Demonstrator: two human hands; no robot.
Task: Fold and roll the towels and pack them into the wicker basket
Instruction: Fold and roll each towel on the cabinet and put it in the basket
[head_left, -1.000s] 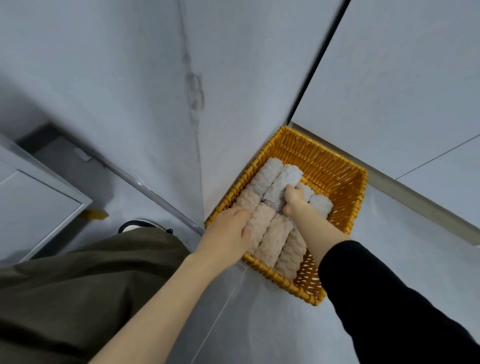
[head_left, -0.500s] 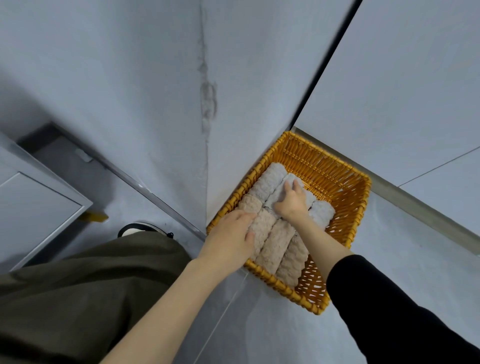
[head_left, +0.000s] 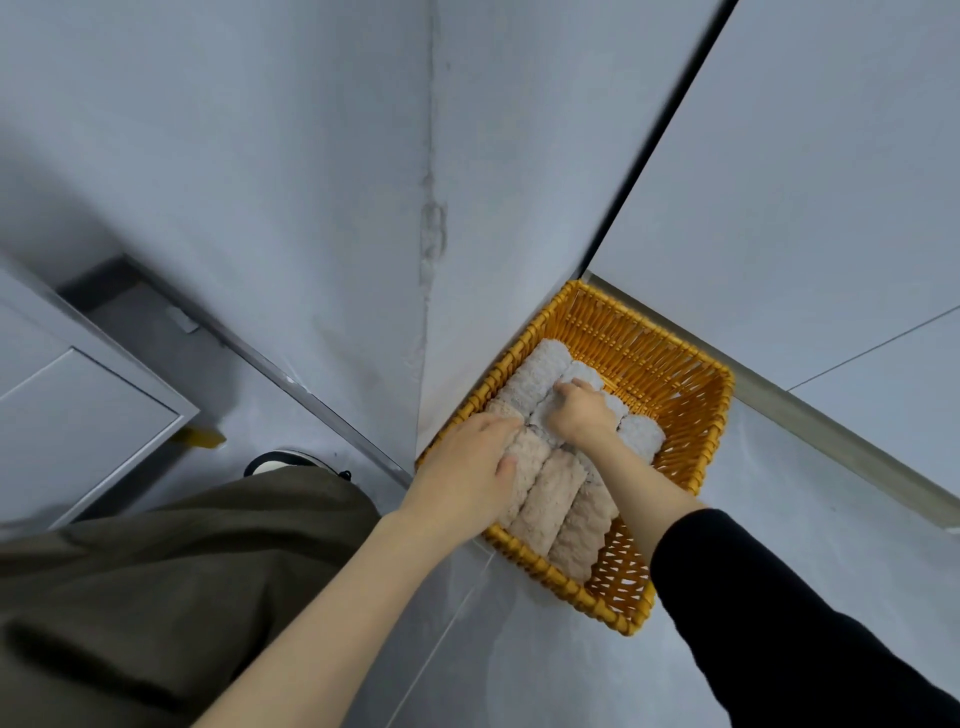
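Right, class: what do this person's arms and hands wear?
The right arm wears a plain black long sleeve ending partway up the forearm. The left arm is bare. Neither left hand nor right hand shows gloves, rings or a watch.

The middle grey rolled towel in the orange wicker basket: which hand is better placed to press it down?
Probably the right hand: it lies on that grey rolled towel; the left hand rests on a beige rolled towel beside the orange wicker basket rim.
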